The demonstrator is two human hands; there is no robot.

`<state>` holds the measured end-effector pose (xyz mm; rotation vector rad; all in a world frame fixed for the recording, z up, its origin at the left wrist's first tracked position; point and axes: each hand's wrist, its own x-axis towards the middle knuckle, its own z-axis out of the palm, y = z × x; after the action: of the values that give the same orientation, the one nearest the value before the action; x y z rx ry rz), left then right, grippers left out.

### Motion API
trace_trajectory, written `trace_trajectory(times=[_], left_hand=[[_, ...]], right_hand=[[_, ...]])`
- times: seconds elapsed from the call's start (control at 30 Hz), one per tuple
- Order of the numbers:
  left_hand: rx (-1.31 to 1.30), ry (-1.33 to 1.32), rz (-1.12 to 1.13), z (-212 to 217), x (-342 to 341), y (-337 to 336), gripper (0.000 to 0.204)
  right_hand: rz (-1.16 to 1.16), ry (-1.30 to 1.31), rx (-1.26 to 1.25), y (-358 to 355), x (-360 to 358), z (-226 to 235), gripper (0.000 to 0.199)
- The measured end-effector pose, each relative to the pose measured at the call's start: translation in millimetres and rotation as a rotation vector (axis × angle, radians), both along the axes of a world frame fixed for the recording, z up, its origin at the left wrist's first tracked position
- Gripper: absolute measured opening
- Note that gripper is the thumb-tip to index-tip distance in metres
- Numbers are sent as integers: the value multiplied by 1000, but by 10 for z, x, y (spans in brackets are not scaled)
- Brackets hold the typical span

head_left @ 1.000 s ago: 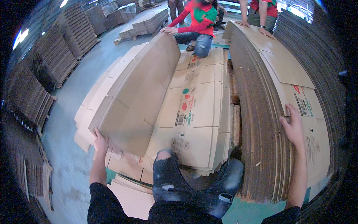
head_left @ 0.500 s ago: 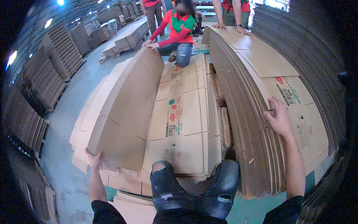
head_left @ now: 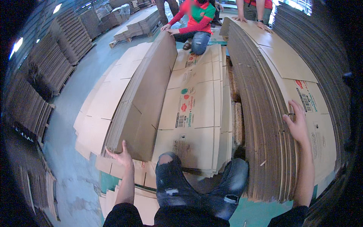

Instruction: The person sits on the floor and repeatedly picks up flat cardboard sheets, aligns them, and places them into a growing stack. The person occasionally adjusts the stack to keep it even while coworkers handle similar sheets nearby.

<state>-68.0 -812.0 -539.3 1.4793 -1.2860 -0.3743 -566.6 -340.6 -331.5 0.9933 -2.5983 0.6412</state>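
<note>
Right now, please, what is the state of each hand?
Left hand: open, fingers spread, against the lower edge of the tilted cardboard bundle.
Right hand: open, flat on top of the tall cardboard stack.

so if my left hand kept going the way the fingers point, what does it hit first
The left hand already sits at the near lower edge of the tilted bundle of flat cardboard sheets, fingers spread toward it. Going on, it would most likely press straight into that bundle, though depth is hard to judge.

Left hand (head_left: 120,155) fingertips hidden behind lower edge of tilted cardboard bundle (head_left: 145,98); grip unclear. Co-worker in red top (head_left: 196,19) cut off by top edge. Print on flat sheets (head_left: 196,113) too small to tell
</note>
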Motion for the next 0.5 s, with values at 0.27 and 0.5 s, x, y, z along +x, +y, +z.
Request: trace_trajectory(times=[0.27,0.5], left_hand=[[62,-79,-82,-67,392,-614,125],[26,-1,-227,-62,351,-428,120]], right_hand=[[-15,-8,58,-64,32,72,62],[8,-61,39,-43,104,129,58]])
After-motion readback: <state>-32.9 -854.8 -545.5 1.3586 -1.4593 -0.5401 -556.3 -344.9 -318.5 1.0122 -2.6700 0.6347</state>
